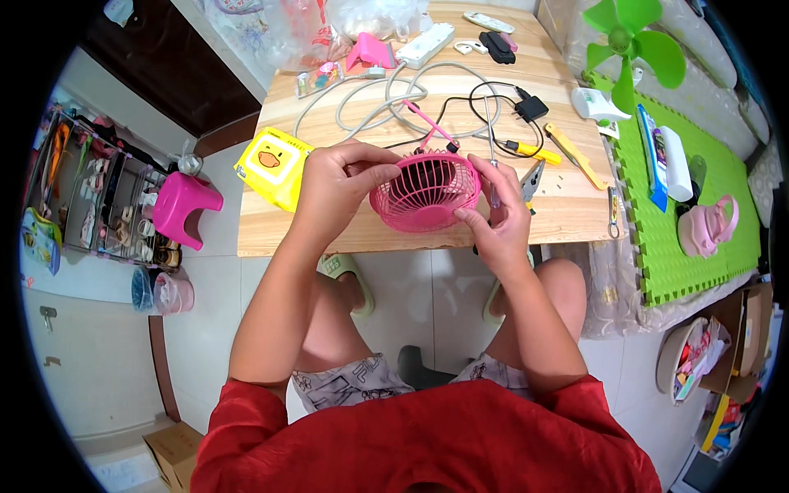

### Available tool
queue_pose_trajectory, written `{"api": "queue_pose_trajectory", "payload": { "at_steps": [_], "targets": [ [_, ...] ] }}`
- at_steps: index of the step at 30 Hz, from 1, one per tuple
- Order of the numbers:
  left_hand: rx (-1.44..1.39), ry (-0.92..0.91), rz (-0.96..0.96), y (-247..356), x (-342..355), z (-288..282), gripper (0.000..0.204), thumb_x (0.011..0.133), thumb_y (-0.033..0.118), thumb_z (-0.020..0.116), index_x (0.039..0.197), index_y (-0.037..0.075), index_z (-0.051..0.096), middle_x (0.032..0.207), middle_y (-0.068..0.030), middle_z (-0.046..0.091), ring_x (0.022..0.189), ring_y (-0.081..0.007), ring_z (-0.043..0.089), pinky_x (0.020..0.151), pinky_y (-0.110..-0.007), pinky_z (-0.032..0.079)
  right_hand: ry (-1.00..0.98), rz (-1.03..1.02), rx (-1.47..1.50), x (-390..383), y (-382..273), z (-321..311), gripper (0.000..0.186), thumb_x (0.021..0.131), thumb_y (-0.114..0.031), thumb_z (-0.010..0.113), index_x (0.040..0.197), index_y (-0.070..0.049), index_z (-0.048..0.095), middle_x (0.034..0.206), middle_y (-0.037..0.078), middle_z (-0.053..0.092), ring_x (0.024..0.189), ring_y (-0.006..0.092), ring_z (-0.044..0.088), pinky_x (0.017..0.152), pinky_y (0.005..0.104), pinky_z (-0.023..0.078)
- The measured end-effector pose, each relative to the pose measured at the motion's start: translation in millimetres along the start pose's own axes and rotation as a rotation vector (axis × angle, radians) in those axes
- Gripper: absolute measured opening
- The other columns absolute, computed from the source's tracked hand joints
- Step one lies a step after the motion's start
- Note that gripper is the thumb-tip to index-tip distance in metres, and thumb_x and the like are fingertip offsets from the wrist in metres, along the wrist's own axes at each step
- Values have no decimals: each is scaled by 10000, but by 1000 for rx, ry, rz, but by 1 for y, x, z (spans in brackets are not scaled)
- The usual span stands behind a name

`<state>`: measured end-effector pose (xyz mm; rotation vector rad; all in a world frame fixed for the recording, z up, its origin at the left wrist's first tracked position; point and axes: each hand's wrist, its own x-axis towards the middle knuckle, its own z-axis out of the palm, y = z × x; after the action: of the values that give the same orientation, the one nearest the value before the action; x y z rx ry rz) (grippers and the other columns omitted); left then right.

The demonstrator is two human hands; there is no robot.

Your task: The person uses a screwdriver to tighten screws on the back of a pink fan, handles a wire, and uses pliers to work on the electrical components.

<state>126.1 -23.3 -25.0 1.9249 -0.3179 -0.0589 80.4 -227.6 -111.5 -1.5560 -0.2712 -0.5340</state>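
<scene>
My left hand [349,177] pinches the left rim of a pink fan cage [419,201] above the wooden table's front edge. My right hand [501,218] grips its right side, thumb on the front. Dark parts show inside the cage, with a pink arm [436,119] behind it. A long metal screwdriver [490,131] stands out past my right fingers; whether they touch it I cannot tell. Pliers [532,182] lie just right of that hand, near a yellow-handled tool [542,154] and a yellow box cutter [575,156]. A yellow packet [271,168] lies to the left.
Cables [353,123], a power strip [423,45] and a black adapter [530,107] are at the back of the table [263,238]. A green mat [682,263] with a pink kettle-shaped item [707,230] is at right; a pink stool [185,205] stands at left.
</scene>
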Motion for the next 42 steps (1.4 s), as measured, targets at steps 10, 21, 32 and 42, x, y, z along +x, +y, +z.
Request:
{"api": "queue_pose_trajectory", "payload": {
  "at_steps": [10, 21, 32, 42],
  "targets": [
    [-86, -10, -72, 6, -16, -6, 139, 758, -23, 711, 887, -42, 665, 779, -54, 664, 688, -89, 604, 652, -220, 501, -65, -80, -88, -4, -7, 3, 645, 615, 110, 706, 1226, -19, 543, 1169, 133, 489, 1075, 243, 529, 939, 291, 413],
    [164, 73, 150, 8, -42, 5, 119, 771, -23, 687, 862, -27, 610, 811, -46, 633, 743, -108, 612, 699, -239, 502, -17, -178, -385, -12, -20, 9, 660, 548, 50, 786, 1160, -62, 565, 1066, 159, 549, 1004, 341, 527, 859, 375, 441],
    [180, 263, 291, -19, -50, 20, 100, 796, -35, 658, 824, -15, 565, 770, -40, 535, 711, -118, 511, 678, -234, 429, 37, -177, -247, -8, -20, -41, 304, 847, -42, 592, 1150, -24, 594, 945, 156, 599, 786, 255, 618, 705, 316, 511],
    [209, 395, 388, -34, -53, 17, 103, 841, 0, 637, 846, -22, 536, 816, -50, 533, 766, -133, 518, 738, -239, 429, 390, 495, 2, -9, 9, -162, 297, 888, -25, 509, 1181, -24, 552, 867, 76, 602, 708, 115, 583, 664, 246, 495]
  ]
}}
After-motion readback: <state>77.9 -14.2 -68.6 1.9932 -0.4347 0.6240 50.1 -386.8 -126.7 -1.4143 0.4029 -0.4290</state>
